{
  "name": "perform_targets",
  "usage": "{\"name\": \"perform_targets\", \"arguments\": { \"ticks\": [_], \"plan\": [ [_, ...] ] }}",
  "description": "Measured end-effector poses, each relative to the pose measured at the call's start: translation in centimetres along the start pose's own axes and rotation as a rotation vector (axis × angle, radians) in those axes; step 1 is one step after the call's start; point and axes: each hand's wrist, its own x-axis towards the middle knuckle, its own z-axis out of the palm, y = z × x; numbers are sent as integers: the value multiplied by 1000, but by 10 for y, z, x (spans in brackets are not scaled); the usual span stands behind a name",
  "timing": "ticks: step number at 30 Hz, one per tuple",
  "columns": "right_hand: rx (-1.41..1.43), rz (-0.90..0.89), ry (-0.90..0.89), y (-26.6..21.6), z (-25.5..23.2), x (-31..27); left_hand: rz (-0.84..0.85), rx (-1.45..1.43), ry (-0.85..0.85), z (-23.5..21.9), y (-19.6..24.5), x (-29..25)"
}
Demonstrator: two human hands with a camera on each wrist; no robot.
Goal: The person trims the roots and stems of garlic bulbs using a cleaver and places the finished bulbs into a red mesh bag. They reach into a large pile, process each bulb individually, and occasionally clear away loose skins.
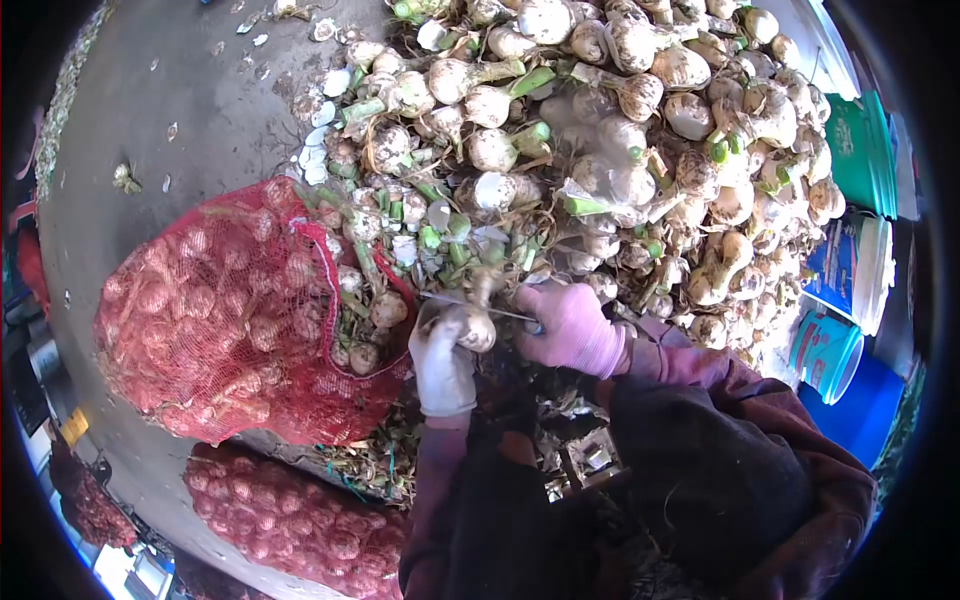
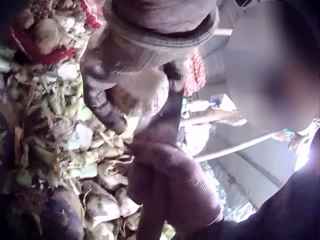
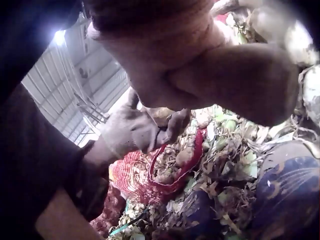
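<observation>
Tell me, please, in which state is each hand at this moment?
Left hand: closed, holding a pale bulb.
Right hand: closed, gripping a knife.

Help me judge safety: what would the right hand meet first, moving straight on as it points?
Probably the bulb held in the left hand, just ahead of the right hand, though depth is unclear.

On my right I'm seeing a green tub (image 1: 862, 155), a blue-and-white container (image 1: 872, 272), a teal bucket (image 1: 822, 352) and a deeper-blue vessel (image 1: 872, 412) standing one after another. On my left the grey floor (image 1: 200, 110) is stretching out, and a small yellow thing (image 1: 74, 427) is showing. Overhead, a bright light (image 3: 59, 37) is glowing by the ribbed roof (image 3: 52, 82).
</observation>
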Motion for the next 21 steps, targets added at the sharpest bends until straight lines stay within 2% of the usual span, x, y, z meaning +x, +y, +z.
{"name": "perform_targets", "arguments": {
  "ticks": [3,5,6,8,9,10,12,14,16,17,18,20,21],
  "plan": [
    [-66,-125,175,1,-5,2,-33,17,74,-2,-4,-6],
    [-64,-78,147,3,-6,3,-12,51,178,-2,-3,-11],
    [-58,-33,121,4,-5,4,-10,55,177,-5,0,-14],
    [36,-14,97,18,3,-3,-53,82,62,-22,3,-19],
    [-98,109,-50,23,7,-6,-83,-294,-193,-46,-4,-13],
    [-239,232,-189,32,10,-8,140,-329,-292,-15,13,-17],
    [-235,272,-166,52,21,-17,309,-322,-528,-6,50,1],
    [133,97,120,52,25,-26,427,224,-212,18,73,15],
    [85,85,85,38,13,-9,462,357,-169,97,84,29],
    [112,167,74,33,12,-4,480,359,-167,105,87,45],
    [139,260,59,30,12,-2,613,855,-212,110,88,59],
    [155,286,70,35,12,-3,817,1856,-272,114,86,83],
    [181,298,65,43,14,-5,978,2126,-165,88,78,101]
  ]
}}
